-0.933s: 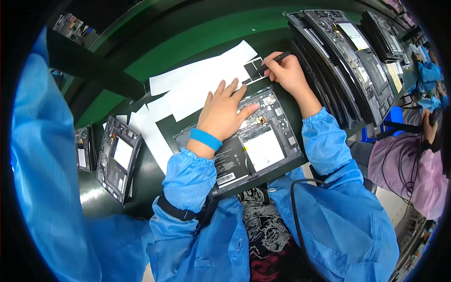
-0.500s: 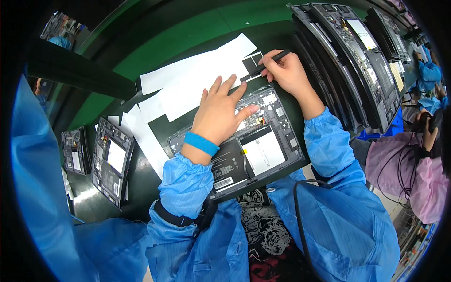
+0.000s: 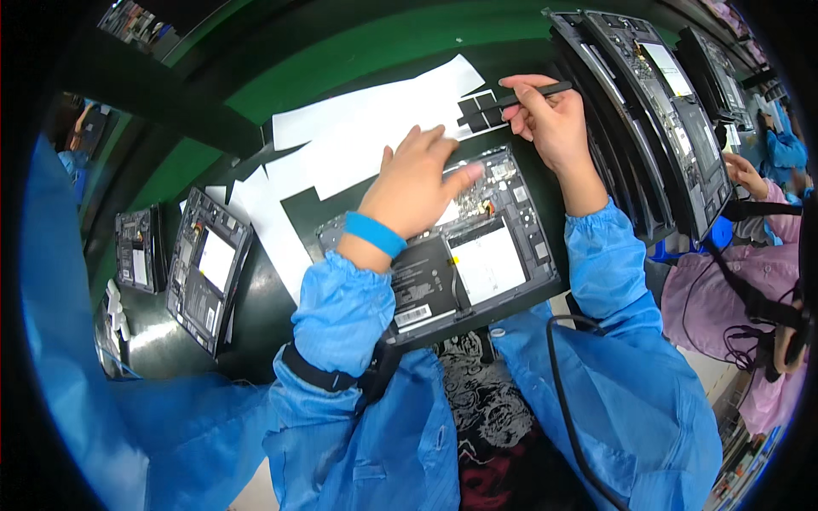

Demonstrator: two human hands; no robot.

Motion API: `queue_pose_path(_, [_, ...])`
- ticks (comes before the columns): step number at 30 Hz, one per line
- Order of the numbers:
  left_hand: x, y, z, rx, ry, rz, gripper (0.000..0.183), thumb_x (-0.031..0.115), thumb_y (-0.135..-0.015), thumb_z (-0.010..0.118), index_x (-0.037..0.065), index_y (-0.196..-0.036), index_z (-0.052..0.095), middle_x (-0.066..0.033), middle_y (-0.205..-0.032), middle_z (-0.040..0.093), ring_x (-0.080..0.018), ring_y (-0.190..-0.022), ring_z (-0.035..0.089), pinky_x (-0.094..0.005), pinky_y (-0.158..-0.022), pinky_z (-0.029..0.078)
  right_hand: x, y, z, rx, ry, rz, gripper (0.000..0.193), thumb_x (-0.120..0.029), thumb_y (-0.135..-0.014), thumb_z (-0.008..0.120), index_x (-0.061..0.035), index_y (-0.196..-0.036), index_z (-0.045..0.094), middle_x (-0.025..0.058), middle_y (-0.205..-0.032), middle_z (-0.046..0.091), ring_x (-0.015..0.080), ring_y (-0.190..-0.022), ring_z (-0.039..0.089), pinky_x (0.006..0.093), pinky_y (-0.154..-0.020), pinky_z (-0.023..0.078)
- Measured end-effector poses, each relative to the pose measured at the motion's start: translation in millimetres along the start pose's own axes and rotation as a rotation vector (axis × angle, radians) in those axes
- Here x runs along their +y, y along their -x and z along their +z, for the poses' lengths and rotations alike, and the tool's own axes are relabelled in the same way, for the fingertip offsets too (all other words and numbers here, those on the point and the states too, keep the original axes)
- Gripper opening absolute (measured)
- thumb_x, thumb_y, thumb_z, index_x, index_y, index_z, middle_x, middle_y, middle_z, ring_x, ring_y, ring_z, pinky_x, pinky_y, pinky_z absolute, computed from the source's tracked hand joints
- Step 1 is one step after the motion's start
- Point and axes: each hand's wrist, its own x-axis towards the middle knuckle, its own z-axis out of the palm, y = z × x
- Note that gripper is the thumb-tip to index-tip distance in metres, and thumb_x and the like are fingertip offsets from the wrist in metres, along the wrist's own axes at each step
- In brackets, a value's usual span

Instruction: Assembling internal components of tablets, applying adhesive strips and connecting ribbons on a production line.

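Observation:
My right hand [image 3: 554, 128] grips black tweezers [image 3: 552, 90] in closed fingers. Their tips point left, over a small white sheet with dark square stickers [image 3: 487, 119]; whether they pinch a sticker I cannot make out. My left hand [image 3: 413, 183], with a blue band at its wrist, reaches over the opened laptop base [image 3: 426, 277]. Its fingers are spread and slightly blurred, with nothing visible in them. The base lies in front of me, showing a black battery, a white-labelled panel [image 3: 492, 268] and a circuit board partly hidden by this hand.
White paper sheets [image 3: 341, 119] lie behind the base. Two more opened laptop bases [image 3: 209, 271] rest at the left. A tall row of bases [image 3: 673, 119] leans at the right. A co-worker in a pink sleeve [image 3: 699, 281] is beyond it; a black cable [image 3: 558, 383] hangs over my lap.
The tweezers have lifted from the papers' near edge and moved to the sticker sheet, slightly up and right. My left hand has shifted a little; the whole view has also turned slightly.

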Motion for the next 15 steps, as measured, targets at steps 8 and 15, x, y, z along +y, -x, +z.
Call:
queue_pose_path(8, [-3, 45, -46, 0.179, 0.806, -0.498, 0.023, 0.020, -0.094, 0.057, -0.001, -0.094, 0.066, 0.0047, -0.068, 0.052, -0.0032, -0.056, 0.038, -0.0208, -0.049, 0.028, -20, 57, 30, -0.251, -0.142, 0.139, 0.023, -0.016, -0.095, 0.058, 0.0060, -0.100, 0.063, 0.0137, -0.074, 0.066, 0.0117, -0.061, 0.063, 0.0215, -0.052, 0.046])
queue_pose_path(15, [-2, 53, -37, -0.010, 0.946, -0.539, 0.026, 0.024, -0.093, 0.063, -0.001, -0.091, 0.066, 0.0074, -0.060, 0.051, -0.0012, -0.050, 0.036, -0.0194, -0.046, 0.026, -3, 60, 36, -0.311, -0.153, 0.124, 0.021, -0.016, -0.096, 0.057, 0.0048, -0.096, 0.062, 0.0104, -0.071, 0.064, 0.0132, -0.065, 0.064, 0.0229, -0.059, 0.049])
